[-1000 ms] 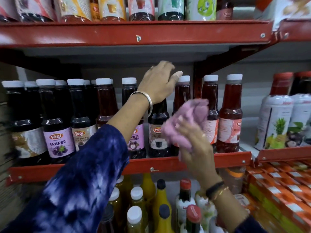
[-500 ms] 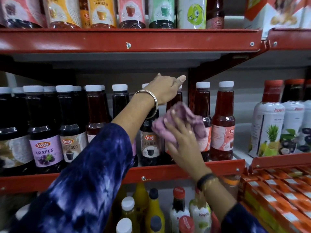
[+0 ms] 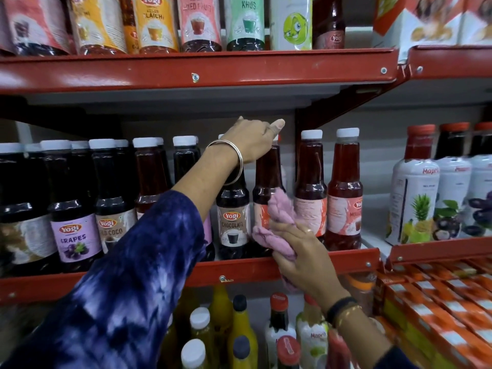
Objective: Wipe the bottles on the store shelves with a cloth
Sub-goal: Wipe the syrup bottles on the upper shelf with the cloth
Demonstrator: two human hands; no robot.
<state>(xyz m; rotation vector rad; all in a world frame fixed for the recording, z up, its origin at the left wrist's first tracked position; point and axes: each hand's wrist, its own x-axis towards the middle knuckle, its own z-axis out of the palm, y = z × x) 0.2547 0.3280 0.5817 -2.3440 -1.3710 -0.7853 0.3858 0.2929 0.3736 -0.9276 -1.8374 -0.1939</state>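
Observation:
A row of dark syrup bottles with white caps stands on the red middle shelf [image 3: 346, 258]. My left hand [image 3: 255, 141] grips the cap of a red syrup bottle [image 3: 267, 171] next to the chocolate bottle [image 3: 233, 217]. My right hand [image 3: 300, 251] holds a crumpled pink cloth [image 3: 279, 217] pressed against that red bottle's label, low on its right side. The cloth hides part of the label.
Two more red bottles [image 3: 343, 187] stand just right of the cloth. White Mapro bottles [image 3: 415, 198] fill the right shelf. The upper shelf [image 3: 239, 67] hangs close above my left hand. Yellow and mixed bottles [image 3: 239, 328] and orange cartons [image 3: 439, 302] sit below.
My right hand has slid the pink cloth down the red bottle from its neck to its label. My left hand stays on the cap. The view has shifted slightly upward.

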